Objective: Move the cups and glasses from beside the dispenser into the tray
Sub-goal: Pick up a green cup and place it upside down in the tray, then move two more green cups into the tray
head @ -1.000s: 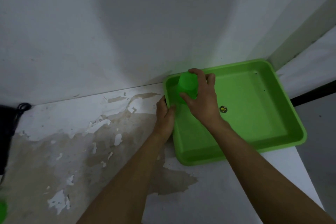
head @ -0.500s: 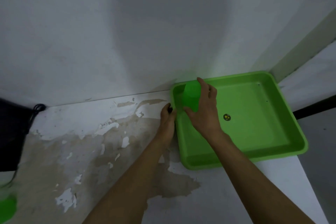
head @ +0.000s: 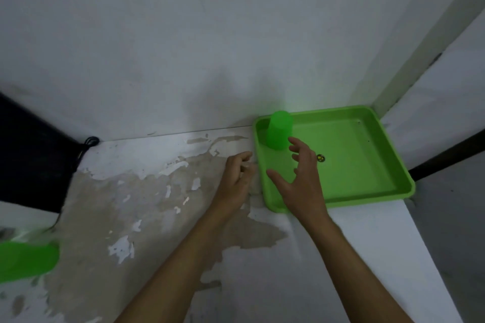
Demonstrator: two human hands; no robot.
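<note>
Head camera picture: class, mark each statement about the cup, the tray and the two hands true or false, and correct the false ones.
1. The green cup stands upside down in the tray. True.
2. The right hand grips the cup. False: its fingers are spread, off the cup.
3. The cup sits in the tray's near right corner. False: far left corner.
4. The left hand holds nothing. True.
</note>
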